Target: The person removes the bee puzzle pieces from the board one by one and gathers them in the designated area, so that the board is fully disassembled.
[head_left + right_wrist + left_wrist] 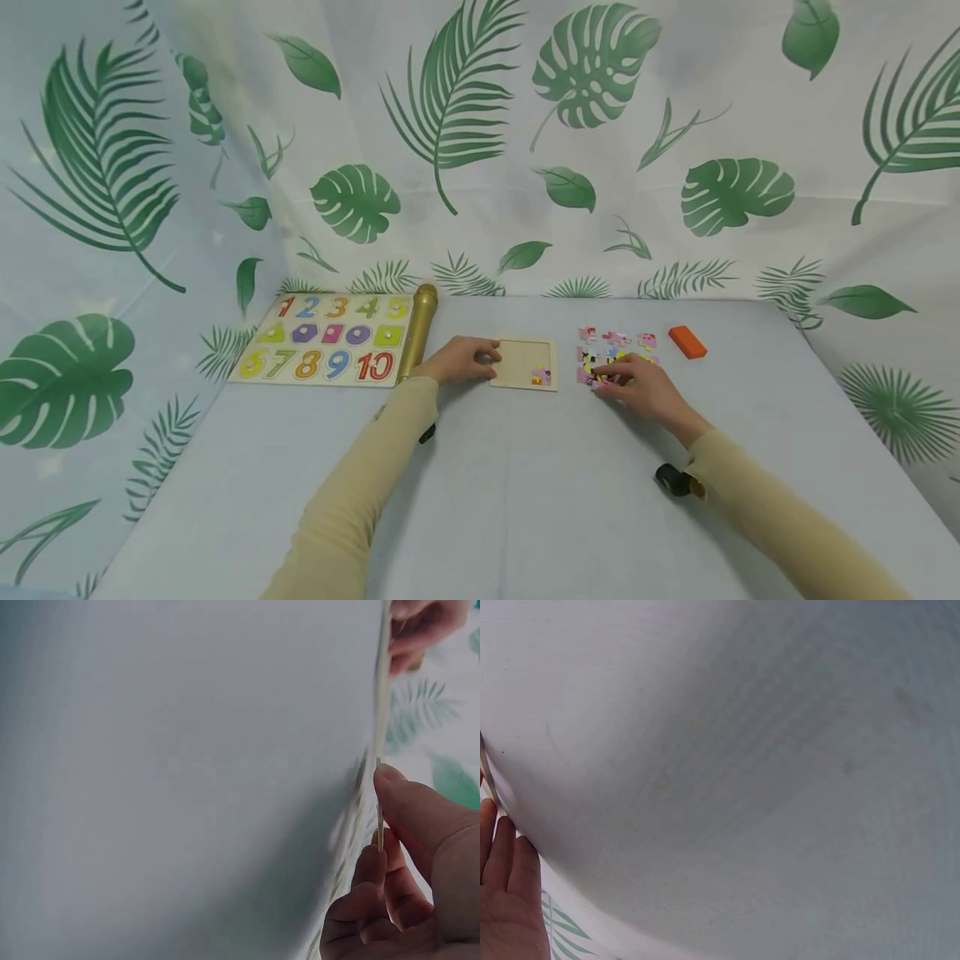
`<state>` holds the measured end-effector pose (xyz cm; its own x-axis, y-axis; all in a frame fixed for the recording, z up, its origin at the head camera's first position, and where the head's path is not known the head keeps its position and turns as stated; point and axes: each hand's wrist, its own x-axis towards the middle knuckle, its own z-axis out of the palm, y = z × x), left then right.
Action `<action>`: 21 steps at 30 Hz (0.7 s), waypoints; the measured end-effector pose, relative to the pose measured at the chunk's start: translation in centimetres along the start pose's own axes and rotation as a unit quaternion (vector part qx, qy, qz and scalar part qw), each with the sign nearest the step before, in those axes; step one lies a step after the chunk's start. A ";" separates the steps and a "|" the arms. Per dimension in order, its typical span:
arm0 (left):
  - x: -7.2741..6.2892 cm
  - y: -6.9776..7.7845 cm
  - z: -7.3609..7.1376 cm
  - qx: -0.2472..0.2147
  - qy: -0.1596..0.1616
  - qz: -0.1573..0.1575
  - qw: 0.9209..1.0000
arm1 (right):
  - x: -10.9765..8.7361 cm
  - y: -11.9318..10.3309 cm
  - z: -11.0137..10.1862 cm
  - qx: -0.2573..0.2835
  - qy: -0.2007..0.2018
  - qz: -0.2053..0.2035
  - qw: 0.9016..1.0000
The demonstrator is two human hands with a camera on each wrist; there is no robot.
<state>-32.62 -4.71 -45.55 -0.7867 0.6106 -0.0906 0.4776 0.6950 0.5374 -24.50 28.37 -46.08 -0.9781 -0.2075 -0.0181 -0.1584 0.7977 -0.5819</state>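
Note:
My left hand rests at the left edge of a shallow wooden puzzle tray. In the left wrist view its fingers look fairly straight against that edge. One pink and yellow jigsaw piece lies in the tray's lower right corner. Over the loose jigsaw pieces right of the tray is my right hand. Between its thumb and fingers it pinches a thin jigsaw piece, seen edge-on in the right wrist view. That hand hides part of the loose pieces in the head view.
A number and shape board lies at the left, with a gold microphone along its right side. An orange block sits beyond the loose pieces. Leaf-patterned cloth hangs behind the table.

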 end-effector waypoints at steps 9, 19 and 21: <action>-0.2 0.1 -0.1 0.001 0.002 0.003 1.000 | -1.0 2.3 -1.6 -0.026 0.005 0.006 1.000; -0.2 0.2 -0.1 0.001 0.000 0.002 1.000 | -0.3 2.2 -1.5 -0.022 -0.004 0.007 1.000; -0.1 0.2 -0.1 -0.001 0.000 0.002 1.000 | -0.2 2.3 -1.5 -0.021 -0.004 0.010 1.000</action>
<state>-32.49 -4.70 -45.33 -0.7849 0.6132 -0.0889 0.4799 0.6924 0.5388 -24.85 31.06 -46.17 -0.9801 -0.1955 -0.0352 -0.1448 0.8242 -0.5474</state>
